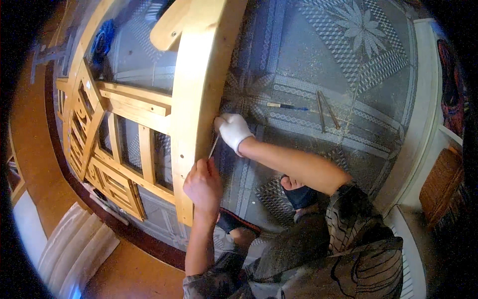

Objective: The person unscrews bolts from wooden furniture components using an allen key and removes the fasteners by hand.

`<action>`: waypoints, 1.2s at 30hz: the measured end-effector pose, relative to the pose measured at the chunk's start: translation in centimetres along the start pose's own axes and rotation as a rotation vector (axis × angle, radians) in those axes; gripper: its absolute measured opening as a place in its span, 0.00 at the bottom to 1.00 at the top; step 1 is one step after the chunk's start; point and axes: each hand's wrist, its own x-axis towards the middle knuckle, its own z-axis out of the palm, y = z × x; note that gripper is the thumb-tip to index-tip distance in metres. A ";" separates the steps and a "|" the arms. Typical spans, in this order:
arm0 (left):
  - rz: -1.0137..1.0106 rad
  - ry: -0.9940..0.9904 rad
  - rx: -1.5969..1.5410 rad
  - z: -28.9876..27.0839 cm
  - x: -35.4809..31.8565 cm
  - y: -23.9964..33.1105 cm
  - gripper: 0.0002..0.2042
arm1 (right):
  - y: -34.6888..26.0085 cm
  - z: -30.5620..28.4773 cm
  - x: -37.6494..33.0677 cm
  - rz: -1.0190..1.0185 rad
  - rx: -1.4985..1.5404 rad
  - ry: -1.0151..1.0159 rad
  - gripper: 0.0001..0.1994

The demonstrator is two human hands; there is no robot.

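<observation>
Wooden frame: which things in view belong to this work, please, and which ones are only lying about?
Seems in use:
- wooden frame
- thin rod, pinched by the left hand, near the gloved right hand

Seems lying about, on the floor:
- two slender rods, possibly spare parts
- pen-like item

The lower end of a thin rod (214, 145) disappears into the person's left hand (203, 184), whose fingertips are mostly out of sight. The rod's upper end is lost at the gloved right hand (233, 133), where the curled fingers cannot be made out clearly. The wooden post (195, 99) runs out past the upper edge and covers part of a curved wooden piece (168, 27), itself cut off at the top. A blue thing (103, 37) is too dim to identify. The slim stick (288, 106) is too small to name exactly.
</observation>
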 end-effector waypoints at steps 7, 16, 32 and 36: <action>-0.078 0.055 -0.070 0.6 -0.3 0.0 0.09 | -0.4 -1.4 -0.6 0.276 0.365 -0.241 0.11; -0.035 0.098 0.031 3.3 -1.7 -0.4 0.04 | 0.8 -0.9 -1.9 0.128 0.146 -0.420 0.08; -0.153 -0.475 0.063 11.4 -1.0 1.2 0.13 | 1.3 -2.5 -0.8 -0.331 -0.691 -0.221 0.13; -0.203 -0.473 0.052 9.7 -0.6 1.3 0.14 | 1.0 -2.5 -0.8 -0.354 -0.669 -0.202 0.13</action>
